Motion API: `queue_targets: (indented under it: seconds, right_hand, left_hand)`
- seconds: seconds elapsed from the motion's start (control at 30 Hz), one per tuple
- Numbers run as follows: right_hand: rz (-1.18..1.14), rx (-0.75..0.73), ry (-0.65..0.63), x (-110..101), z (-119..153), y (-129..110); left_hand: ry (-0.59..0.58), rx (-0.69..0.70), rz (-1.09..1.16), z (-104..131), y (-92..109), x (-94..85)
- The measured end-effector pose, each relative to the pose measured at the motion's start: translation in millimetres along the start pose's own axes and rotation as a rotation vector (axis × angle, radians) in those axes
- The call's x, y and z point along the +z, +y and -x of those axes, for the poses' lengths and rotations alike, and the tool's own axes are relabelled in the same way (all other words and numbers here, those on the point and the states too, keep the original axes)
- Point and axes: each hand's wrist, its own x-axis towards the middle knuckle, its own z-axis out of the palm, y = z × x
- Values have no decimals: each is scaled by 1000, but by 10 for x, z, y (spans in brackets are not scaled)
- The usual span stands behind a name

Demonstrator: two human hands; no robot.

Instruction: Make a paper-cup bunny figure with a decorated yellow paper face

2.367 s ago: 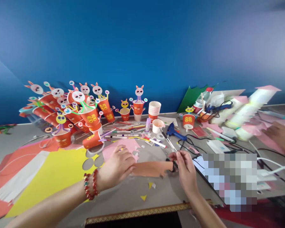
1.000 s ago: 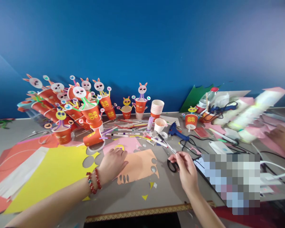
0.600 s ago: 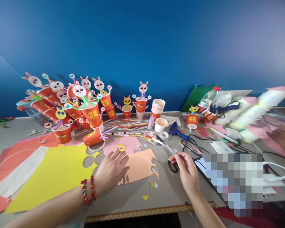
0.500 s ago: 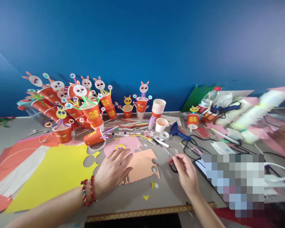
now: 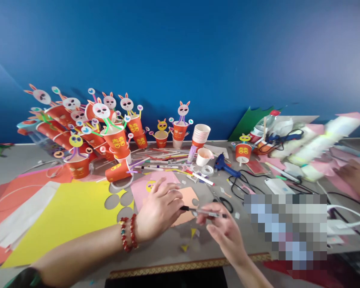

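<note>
My left hand (image 5: 162,208), with red bead bracelets on the wrist, pinches the black end of a slim pen (image 5: 205,212) above the table. The pen's clear barrel lies in the fingers of my right hand (image 5: 225,230). Under the pen is a peach paper sheet (image 5: 187,196) with round cut-outs. A pink paper sheet (image 5: 141,186) bearing a small yellow face cut-out (image 5: 151,186) is partly hidden by my left hand. Just beyond my right hand lie black-handled scissors (image 5: 225,203).
Red paper cups with rabbit faces (image 5: 117,140) crowd the back left. Yellow paper (image 5: 69,220) covers the left. Markers (image 5: 202,178), a tape roll (image 5: 207,170) and a blue glue gun (image 5: 226,166) lie ahead. Cables (image 5: 243,186) and another person's hand (image 5: 355,176) are at right.
My right hand has left the scissors and now has the pen. My left hand has lifted off the paper and moved right to the pen's black end.
</note>
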Motion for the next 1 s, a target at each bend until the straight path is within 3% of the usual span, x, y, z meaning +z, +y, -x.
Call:
queue_targets:
  seconds: [0.13, 0.3, 0.43, 0.57, 0.8, 1.0]
  right_hand:
    - [-38, 174, -75, 205, -68, 8]
    - [-27, 210, -36, 189, -54, 109]
    - [22, 249, 6, 138, 3, 191]
    - [23, 267, -26, 224, -27, 162]
    - [159, 206, -243, 379, -169, 114]
    - [227, 158, -220, 468, -185, 208]
  left_hand:
    - [-46, 49, 35, 50, -43, 49]
    - [-84, 27, 59, 420, -423, -23]
    - [-279, 100, 143, 786, -581, -63]
    - [-414, 184, 181, 891, -576, -31]
    - [-365, 156, 129, 910, -578, 60]
    - [-378, 168, 73, 985, -621, 83]
